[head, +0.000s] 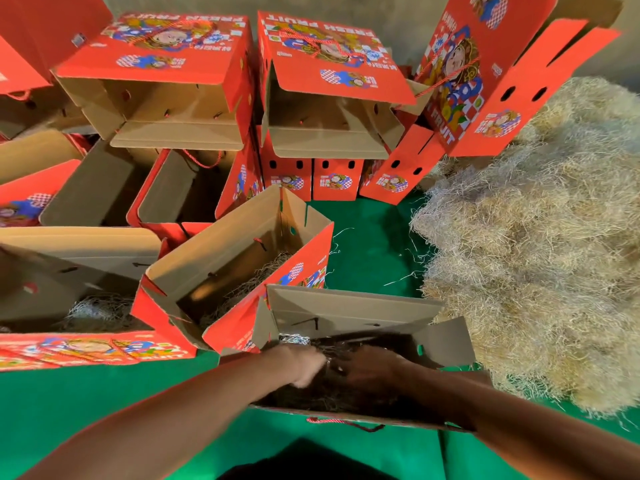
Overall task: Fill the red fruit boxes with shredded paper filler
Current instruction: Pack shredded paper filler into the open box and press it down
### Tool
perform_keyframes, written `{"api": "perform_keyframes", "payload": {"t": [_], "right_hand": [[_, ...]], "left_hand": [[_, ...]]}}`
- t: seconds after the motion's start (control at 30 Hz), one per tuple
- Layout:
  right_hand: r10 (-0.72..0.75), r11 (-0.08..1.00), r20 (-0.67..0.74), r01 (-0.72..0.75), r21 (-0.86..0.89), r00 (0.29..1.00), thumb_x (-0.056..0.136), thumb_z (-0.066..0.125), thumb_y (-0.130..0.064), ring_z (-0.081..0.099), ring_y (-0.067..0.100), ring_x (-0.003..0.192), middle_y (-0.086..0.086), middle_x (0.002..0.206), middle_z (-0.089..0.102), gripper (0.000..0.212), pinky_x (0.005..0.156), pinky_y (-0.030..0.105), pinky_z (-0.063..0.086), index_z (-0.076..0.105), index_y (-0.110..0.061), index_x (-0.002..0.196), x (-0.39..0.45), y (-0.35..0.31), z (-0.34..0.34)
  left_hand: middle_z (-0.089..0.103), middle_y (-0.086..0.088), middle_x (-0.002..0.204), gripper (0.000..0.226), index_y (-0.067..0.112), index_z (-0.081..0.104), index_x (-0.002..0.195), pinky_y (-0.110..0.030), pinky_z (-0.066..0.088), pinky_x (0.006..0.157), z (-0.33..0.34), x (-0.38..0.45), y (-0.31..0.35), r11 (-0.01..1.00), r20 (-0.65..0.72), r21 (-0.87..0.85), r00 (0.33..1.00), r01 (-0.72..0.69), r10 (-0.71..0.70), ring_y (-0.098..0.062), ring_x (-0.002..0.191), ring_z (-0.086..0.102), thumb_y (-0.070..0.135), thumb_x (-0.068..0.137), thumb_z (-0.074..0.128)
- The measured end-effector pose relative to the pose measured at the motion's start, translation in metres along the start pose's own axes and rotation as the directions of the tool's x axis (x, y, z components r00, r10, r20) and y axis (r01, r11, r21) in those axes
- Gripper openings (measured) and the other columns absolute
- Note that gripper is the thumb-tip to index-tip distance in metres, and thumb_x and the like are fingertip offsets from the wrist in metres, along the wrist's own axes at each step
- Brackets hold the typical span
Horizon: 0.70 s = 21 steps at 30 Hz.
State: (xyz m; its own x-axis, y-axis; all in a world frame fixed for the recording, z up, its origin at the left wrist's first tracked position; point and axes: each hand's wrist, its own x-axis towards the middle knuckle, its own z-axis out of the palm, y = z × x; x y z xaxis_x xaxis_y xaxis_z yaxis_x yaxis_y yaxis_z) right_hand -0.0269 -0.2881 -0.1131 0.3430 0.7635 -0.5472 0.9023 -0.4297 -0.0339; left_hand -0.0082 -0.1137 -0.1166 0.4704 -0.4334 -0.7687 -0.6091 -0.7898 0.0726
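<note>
Both hands down inside the nearest open fruit box [349, 313], which sits on the green mat [86, 403] directly in front of the person. Left hand [304, 365] and right hand [372, 370] meet near the box centre, knuckles up, pressing into dark shredded paper filler [311, 398] in the box. Fingers are buried in shadow and motion-blurred, so grip can't be read for either: cannot tell if they pinch strands or just push flat. Judged step: spreading/tamping filler so it beds evenly across the floor of the box, prob. as a cushion layer for fruit. Flaps stand up and outward, giving both forearms room to reach in. Bulk filler pile [540, 244] lies just to the right of the right hand, w/in easy reach; loose strands trail between pile and box. Ahead-left of the left hand, a tilted box [194, 258] shows a thin layer of filler along one side; further left another box [79, 254] also holds some. Beyond the hands, stacked boxes [166, 109] lie on their sides w/ openings toward the person, looking empty, so much of the batch seems still to do.
</note>
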Motion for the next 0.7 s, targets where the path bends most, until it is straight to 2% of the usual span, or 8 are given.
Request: {"api": "perform_keyframes", "payload": {"t": [0.07,0.17,0.3,0.37,0.4,0.47,0.53,0.7], "right_hand": [[0.021,1.0,0.048,-0.022,0.019,0.999,0.106,0.041,-0.022,0.047,0.042,0.127,0.023,0.148,0.039,0.047,0.086,0.054,0.053,0.033,-0.013,0.151,0.004,-0.003,0.006],[0.237,0.969,0.096,-0.243,0.048,0.967,0.108,0.036,-0.024,0.049,0.04,0.13,0.018,0.148,0.045,0.042,0.09,0.051,0.053,0.044,-0.011,0.146,0.006,0.003,0.009],[0.47,0.846,0.296,-0.52,0.116,0.832,0.104,0.043,-0.016,0.06,0.034,0.122,0.015,0.132,0.063,0.035,0.097,0.046,0.05,0.061,-0.006,0.131,-0.008,0.016,0.018],[0.427,0.856,0.351,-0.497,0.14,0.834,0.101,0.05,-0.02,0.063,0.035,0.116,0.016,0.127,0.066,0.031,0.094,0.045,0.051,0.065,-0.005,0.124,-0.01,0.016,0.014],[0.41,0.87,0.334,-0.474,0.135,0.849,0.1,0.052,-0.023,0.066,0.034,0.11,0.015,0.121,0.069,0.03,0.087,0.044,0.053,0.068,-0.006,0.118,-0.009,0.017,0.009],[0.381,0.911,0.211,-0.404,0.08,0.9,0.099,0.054,-0.033,0.07,0.03,0.088,0.012,0.106,0.073,0.03,0.066,0.037,0.05,0.071,-0.009,0.105,-0.006,0.018,-0.005],[0.263,0.965,0.03,-0.262,-0.025,0.964,0.098,0.052,-0.037,0.07,0.027,0.078,0.009,0.101,0.074,0.03,0.056,0.033,0.043,0.07,-0.014,0.105,-0.005,0.016,-0.014],[-0.07,0.952,-0.182,0.012,-0.305,0.981,0.095,0.057,-0.03,0.059,0.026,0.122,0.008,0.129,0.064,0.029,0.093,0.039,0.052,0.064,-0.023,0.122,0.006,-0.001,-0.01]], "left_hand": [[0.049,-0.023,0.142,0.049,-0.003,0.051,0.134,-0.042,0.048,0.1,0.012,0.006,-0.002,1.0,0.049,0.021,0.999,0.019,-0.02,-0.032,0.123,0.054,-0.006,0.086,0.061],[0.01,-0.016,0.166,0.067,0.002,0.03,0.152,-0.049,0.021,0.12,0.016,0.006,-0.004,0.994,0.057,0.098,0.997,0.044,-0.05,-0.033,0.153,0.009,-0.005,0.091,0.054],[0.011,-0.017,0.165,0.077,0.008,0.013,0.158,-0.047,0.025,0.119,0.011,0.002,-0.002,0.994,0.085,0.07,0.992,0.084,-0.09,-0.033,0.151,0.016,-0.005,0.093,0.052],[0.028,-0.021,0.159,0.083,0.01,0.014,0.158,-0.046,0.04,0.109,0.002,-0.003,-0.001,0.996,0.081,-0.024,0.993,0.089,-0.087,-0.037,0.141,0.038,-0.008,0.088,0.056],[0.042,-0.023,0.15,0.071,0.006,0.03,0.151,-0.045,0.046,0.103,-0.003,-0.005,0.0,0.997,0.057,-0.041,0.997,0.062,-0.06,-0.037,0.131,0.049,-0.007,0.088,0.058],[0.06,-0.021,0.126,0.038,0.001,0.058,0.125,-0.045,0.054,0.091,-0.013,-0.012,0.0,1.0,-0.057,0.001,0.998,-0.001,0.001,-0.038,0.113,0.061,-0.001,0.087,0.06],[0.065,-0.018,0.115,0.026,0.003,0.065,0.112,-0.045,0.056,0.085,-0.019,-0.016,0.002,0.996,-0.188,0.09,0.982,-0.011,0.028,-0.038,0.108,0.063,0.002,0.087,0.062],[0.068,-0.01,0.122,0.027,0.01,0.07,0.117,-0.042,0.054,0.089,-0.016,-0.01,0.007,0.975,-0.178,0.178,0.978,0.137,-0.105,-0.032,0.117,0.061,0.003,0.093,0.061]]}}
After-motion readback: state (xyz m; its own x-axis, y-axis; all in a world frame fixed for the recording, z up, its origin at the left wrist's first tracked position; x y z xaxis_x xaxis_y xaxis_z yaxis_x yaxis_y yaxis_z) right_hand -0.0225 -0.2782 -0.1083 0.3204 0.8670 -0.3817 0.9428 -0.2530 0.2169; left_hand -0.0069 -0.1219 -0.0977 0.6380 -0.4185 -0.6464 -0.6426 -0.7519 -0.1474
